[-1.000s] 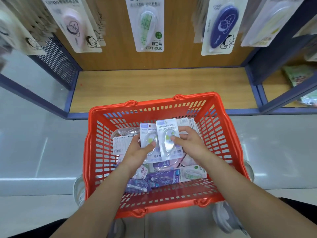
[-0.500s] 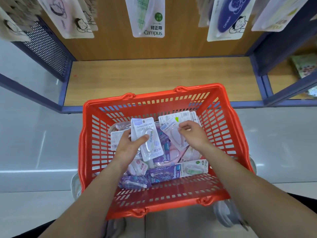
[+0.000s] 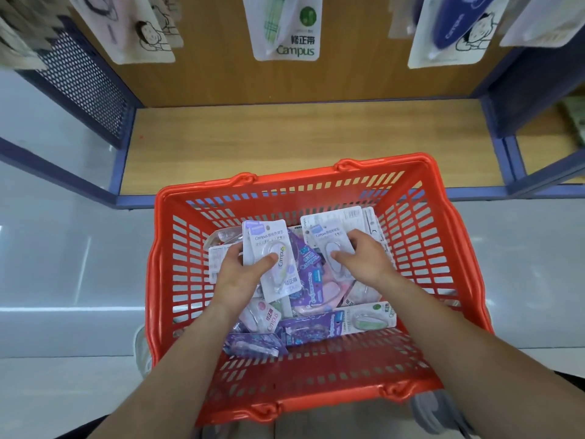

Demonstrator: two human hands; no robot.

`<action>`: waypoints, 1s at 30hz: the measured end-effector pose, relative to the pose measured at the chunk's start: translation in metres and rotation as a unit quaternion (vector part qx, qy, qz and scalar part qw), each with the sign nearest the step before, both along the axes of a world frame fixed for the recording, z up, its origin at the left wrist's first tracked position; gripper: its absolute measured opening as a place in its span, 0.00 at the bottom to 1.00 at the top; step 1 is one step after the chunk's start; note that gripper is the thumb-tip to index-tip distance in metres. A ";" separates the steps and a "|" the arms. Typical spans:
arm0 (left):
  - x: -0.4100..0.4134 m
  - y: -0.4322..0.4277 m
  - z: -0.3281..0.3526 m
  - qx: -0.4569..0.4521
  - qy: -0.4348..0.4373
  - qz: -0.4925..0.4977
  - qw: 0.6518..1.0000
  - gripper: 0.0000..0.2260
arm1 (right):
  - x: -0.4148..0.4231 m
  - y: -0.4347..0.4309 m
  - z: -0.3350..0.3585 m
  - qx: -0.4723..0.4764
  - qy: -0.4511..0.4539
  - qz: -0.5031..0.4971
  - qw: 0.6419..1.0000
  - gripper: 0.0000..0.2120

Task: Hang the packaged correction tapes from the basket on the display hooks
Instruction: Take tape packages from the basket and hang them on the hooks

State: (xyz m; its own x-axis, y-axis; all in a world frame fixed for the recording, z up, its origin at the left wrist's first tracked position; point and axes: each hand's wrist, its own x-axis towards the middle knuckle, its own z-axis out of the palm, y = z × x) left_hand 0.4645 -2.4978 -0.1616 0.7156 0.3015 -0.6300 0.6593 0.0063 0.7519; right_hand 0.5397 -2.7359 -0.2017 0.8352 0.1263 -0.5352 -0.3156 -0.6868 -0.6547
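An orange plastic basket (image 3: pixel 164 280) sits in front of me, filled with several packaged correction tapes. My left hand (image 3: pixel 237 277) grips a white Campus correction tape pack (image 3: pixel 269 245) with a yellow-green dispenser, thumb across its front. My right hand (image 3: pixel 361 258) holds a second white pack (image 3: pixel 329 231) with a pale lilac dispenser, lying over the pile at the basket's far right. Loose purple packs (image 3: pixel 308 327) and a green pack (image 3: pixel 370 318) lie near the basket's near wall.
Packs hang from the display above: a green Campus pack (image 3: pixel 286 30), a navy pack (image 3: pixel 449 30) and a pink pack (image 3: pixel 126 30). A bare wooden shelf (image 3: pixel 285 137) with blue frame lies behind the basket. Grey floor spreads on both sides.
My hands have moved apart; the two packs held side by side are now separate. The right hand went right and down onto the pile with its pack. The view has tilted down.
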 end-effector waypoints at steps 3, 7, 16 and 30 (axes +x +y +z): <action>0.000 -0.003 0.011 -0.011 -0.004 -0.004 1.000 0.18 | -0.003 -0.004 0.017 0.079 0.012 -0.063 0.995 0.06; -0.001 -0.013 0.044 -0.024 -0.029 -0.012 0.999 0.18 | -0.012 -0.004 0.063 0.182 0.021 -0.101 0.978 0.04; -0.004 -0.029 0.174 0.007 -0.141 -0.054 0.989 0.14 | -0.034 0.017 0.201 0.319 0.011 -0.112 0.941 0.16; -0.028 -0.046 0.332 0.026 -0.292 -0.071 0.953 0.25 | -0.065 0.017 0.356 0.373 -0.136 -0.033 0.917 0.14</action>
State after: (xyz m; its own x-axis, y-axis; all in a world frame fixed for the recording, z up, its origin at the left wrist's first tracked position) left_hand 0.4367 -2.5438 0.1703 0.9759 0.1948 -0.0983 0.1195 -0.0999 0.9878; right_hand 0.4747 -2.7193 0.1541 0.9437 0.3179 -0.0913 -0.0961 -0.0006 -0.9954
